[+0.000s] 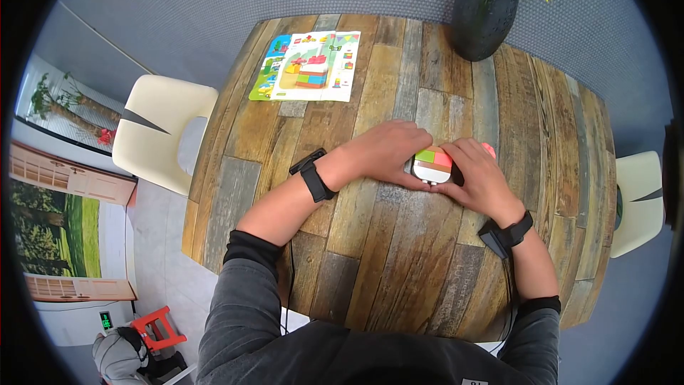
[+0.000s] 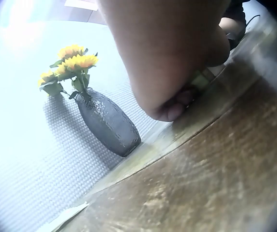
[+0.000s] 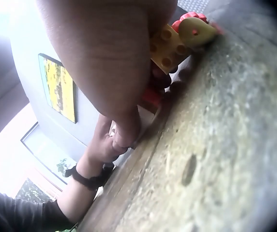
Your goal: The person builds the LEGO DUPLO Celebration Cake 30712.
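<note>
On the wooden table, a toy building-block stack (image 1: pixel 432 165) with white, brown, green and red layers lies between both hands, its white side with studs facing my body. My left hand (image 1: pixel 394 151) grips its left side, thumb along the near edge. From the right, my right hand (image 1: pixel 476 175) holds it with thumb near the studs and fingers over the red part. Just past the right hand's fingers is a pink piece (image 1: pixel 489 150). The right wrist view shows a yellow studded block (image 3: pixel 169 48) and a rounded yellow piece (image 3: pixel 196 33) by that hand. The fingers hide much of the stack.
An open picture leaflet (image 1: pixel 311 65) lies at the table's back left. Near the back edge stands a dark vase (image 1: pixel 484 11) with sunflowers. White chairs flank the table, one at left (image 1: pixel 160 121) and one at right (image 1: pixel 636 203). Cables run from both wrist straps.
</note>
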The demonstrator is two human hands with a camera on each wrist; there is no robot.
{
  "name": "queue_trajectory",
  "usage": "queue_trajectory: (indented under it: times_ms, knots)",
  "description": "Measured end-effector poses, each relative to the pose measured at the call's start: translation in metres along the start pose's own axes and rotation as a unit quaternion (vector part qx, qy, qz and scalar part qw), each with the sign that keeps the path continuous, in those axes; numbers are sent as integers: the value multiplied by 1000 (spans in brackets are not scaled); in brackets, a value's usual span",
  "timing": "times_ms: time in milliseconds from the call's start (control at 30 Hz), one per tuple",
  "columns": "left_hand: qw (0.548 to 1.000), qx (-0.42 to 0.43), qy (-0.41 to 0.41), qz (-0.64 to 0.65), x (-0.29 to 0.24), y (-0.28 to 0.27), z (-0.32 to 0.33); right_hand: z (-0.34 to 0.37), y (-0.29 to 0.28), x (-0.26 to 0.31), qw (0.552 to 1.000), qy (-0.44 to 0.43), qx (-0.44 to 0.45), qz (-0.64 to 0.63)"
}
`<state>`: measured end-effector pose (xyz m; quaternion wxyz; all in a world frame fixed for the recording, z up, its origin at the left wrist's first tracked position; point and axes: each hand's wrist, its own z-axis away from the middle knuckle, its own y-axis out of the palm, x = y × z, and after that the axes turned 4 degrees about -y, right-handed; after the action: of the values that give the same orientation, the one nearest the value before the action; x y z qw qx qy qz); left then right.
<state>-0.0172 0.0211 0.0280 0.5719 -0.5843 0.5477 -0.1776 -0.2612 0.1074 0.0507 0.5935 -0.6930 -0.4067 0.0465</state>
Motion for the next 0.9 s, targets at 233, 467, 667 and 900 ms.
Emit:
queue_trajectory:
  times_ms: [233,467,667,900]
  knots:
    - [1000,15,6,-6,0,0,0,-1,-3,2,1000,-2,16,-5]
    - [1000,13,18,1,3,2,2,0,-2,0,1000,-5,15,-5]
    - [1000,5,-5,31,1,2,1,2,-2,-8,1000,2,14,-15]
    - [998,-22,-19,60,-1,2,0,1,-5,-3,1000,11,9,6]
